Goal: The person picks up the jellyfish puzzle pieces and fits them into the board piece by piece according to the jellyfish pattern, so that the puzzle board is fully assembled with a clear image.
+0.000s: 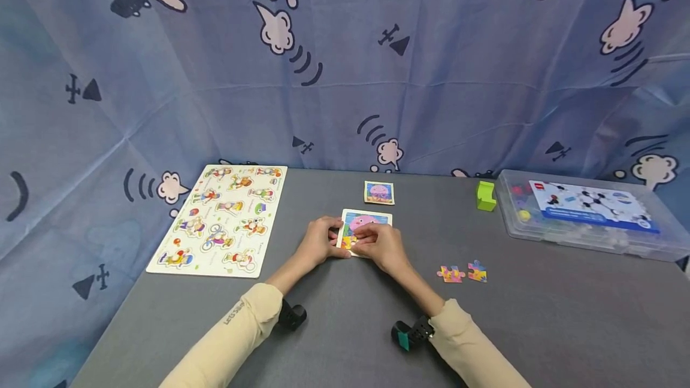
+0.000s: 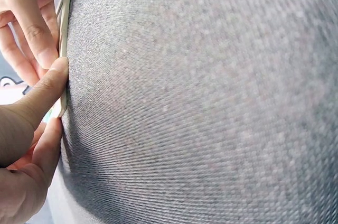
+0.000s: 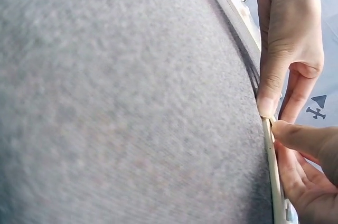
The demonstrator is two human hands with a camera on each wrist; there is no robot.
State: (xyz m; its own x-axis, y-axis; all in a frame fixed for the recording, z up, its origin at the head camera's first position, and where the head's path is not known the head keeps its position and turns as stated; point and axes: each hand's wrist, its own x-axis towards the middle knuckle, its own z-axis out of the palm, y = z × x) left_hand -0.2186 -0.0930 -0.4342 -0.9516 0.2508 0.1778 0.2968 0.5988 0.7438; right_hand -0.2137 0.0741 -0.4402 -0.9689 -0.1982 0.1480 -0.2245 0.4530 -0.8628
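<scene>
A small jigsaw tray [image 1: 368, 213] with a pink sea-creature picture lies on the grey table in front of me. My left hand [image 1: 317, 242] grips its left side, thumb at the near corner and fingers along the edge. Over the tray's lower right part, my right hand [image 1: 384, 248] pinches a puzzle piece between thumb and fingers, mostly hidden by them. A yellow piece [image 1: 347, 242] shows in the tray's lower left. Both wrist views catch the tray edge-on, its rim [image 3: 272, 176] low against the table, with the two thumbs close together.
Two loose puzzle pieces [image 1: 451, 274] [image 1: 477, 271] lie to the right. Behind the tray is a smaller matching picture [image 1: 379, 193]. A figure board [image 1: 207, 267] occupies the left. At the back right stand a green block [image 1: 485, 196] and a clear plastic case [image 1: 587, 241]. A printed curtain [image 1: 334, 94] hangs behind.
</scene>
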